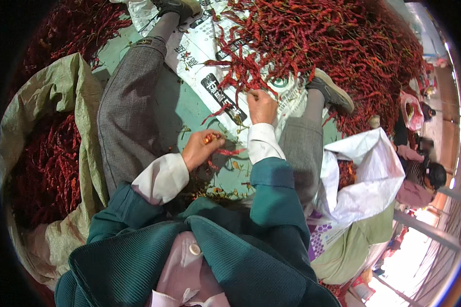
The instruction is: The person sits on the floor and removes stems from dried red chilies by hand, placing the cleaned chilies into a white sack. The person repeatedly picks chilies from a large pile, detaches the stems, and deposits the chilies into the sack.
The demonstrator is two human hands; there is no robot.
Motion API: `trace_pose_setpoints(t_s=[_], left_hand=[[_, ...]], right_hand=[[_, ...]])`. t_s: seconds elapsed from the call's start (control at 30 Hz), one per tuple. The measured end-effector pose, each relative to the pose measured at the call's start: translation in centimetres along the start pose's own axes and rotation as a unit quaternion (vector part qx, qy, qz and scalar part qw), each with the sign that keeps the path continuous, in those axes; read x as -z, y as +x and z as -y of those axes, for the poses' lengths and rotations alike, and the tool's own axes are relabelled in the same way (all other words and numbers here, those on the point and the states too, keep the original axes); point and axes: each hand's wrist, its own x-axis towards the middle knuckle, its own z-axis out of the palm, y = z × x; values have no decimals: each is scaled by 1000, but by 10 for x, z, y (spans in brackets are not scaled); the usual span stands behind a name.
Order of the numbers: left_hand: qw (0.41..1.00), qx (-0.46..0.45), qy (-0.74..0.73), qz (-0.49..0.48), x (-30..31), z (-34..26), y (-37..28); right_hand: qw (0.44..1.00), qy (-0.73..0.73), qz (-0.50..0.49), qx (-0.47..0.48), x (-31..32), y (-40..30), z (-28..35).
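Note:
My left hand is curled around several dried red chili peppers, their orange-red ends showing between thumb and fingers and long red pods hanging below. Farther forward, my right hand has its fingers bent at the near edge of a small cluster of red chilies; whether it grips one cannot be told. That cluster lies on a printed white woven sack spread between my legs. One loose chili rests between the hands and the cluster. Stems and bits are scattered on the green floor beneath the hands.
A large chili heap rises at the front right, another at the front left. An open woven sack of chilies stands at my left, a white sack with some at my right. People sit at the far right.

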Motion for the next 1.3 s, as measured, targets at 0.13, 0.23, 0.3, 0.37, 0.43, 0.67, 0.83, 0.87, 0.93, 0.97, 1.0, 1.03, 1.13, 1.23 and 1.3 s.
trace_pose_setpoints(t_s=[0.13,0.23,0.3,0.37,0.43,0.67,0.83,0.87,0.93,0.97,1.0,1.03,1.13,1.23,1.3], left_hand=[[999,3,-27,31,-3,-1,-2],[998,7,-30,53,-3,-3,1],[997,34,-36,56,-1,-3,-1],[998,22,-40,46,-3,-2,2],[999,-11,-31,42,-4,-4,-2],[881,-375,289,18,-2,-33,-15],[806,-400,433,52,1,-23,-23],[808,-396,433,55,1,-18,-23],[828,-369,420,53,1,-21,-25],[845,-346,405,47,1,-23,-26],[863,-321,388,40,2,-24,-26],[924,-251,285,52,2,-19,-27],[994,-13,6,110,3,-18,-26],[990,1,-42,134,-2,-19,-18],[991,-41,19,123,-6,-14,-21]], right_hand=[[997,-69,-27,19,-11,20,-30],[998,-53,17,21,-8,24,-42],[992,79,67,-72,12,18,-20],[979,138,77,-131,39,11,-5],[975,144,100,-135,51,-2,-15],[976,-22,146,162,79,-92,18],[955,-54,136,256,83,-136,40],[961,-48,107,249,80,-142,43],[961,-67,17,268,70,-145,42],[987,58,-2,148,67,-139,36],[983,181,-18,24,65,-130,35],[948,299,-32,-100,66,-123,32],[942,288,-6,-172,84,-101,18],[978,134,147,-54,72,-75,-15],[990,88,93,-52,68,-40,-35]])
